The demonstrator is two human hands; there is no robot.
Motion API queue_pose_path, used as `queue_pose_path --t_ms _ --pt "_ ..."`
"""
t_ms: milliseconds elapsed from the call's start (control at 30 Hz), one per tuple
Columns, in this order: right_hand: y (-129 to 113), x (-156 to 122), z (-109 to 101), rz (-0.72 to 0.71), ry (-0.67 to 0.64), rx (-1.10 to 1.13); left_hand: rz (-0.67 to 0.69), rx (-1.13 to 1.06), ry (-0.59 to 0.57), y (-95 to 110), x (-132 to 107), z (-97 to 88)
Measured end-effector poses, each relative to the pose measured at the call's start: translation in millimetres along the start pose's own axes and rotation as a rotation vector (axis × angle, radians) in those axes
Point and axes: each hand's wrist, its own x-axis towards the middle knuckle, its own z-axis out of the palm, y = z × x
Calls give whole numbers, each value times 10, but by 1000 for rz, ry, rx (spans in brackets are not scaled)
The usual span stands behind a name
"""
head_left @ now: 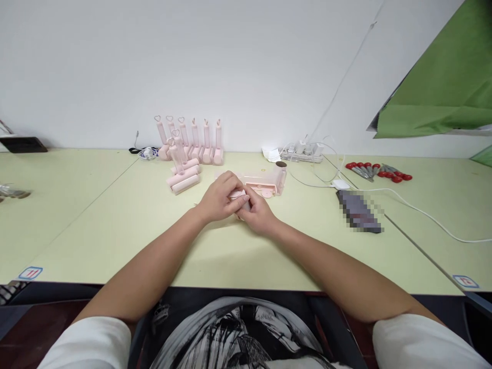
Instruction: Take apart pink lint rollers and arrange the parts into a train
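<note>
In the middle of the table, my left hand (220, 199) and my right hand (258, 211) are closed together around a small pale pink piece (237, 194). The fingers cover most of it, so its full shape is hidden. Just behind my right hand lies an opened, clear pinkish casing (279, 183) with a pink part (261, 188) inside it. Left of my hands are pink T-shaped rollers (184, 177) with a thick cylinder at the bottom and a slim handle topped by a heart-shaped loop. More of these rollers (206, 141) lean in a row against the wall.
A power strip (302, 154) with plugs and white cables stands by the wall. Right of it are red-handled tools (361, 169) and a blurred dark packet (359, 211). A white cable (423, 211) runs rightward. At the far left is a dark tablet-like device (23, 144).
</note>
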Motion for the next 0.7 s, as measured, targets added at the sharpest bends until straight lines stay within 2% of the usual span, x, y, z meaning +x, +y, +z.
queue_pose_path --t_ms 200,400,567,700 --pt "83 5 73 -139 -74 -9 -12 21 -102 49 76 -91" --pt "208 30 162 -306 -90 -98 -86 27 -217 64 103 -217" --pt "189 58 171 -410 -102 -152 -146 -13 -209 87 115 -241" --pt "196 73 148 -432 -112 -212 -168 -58 -194 106 118 -245"
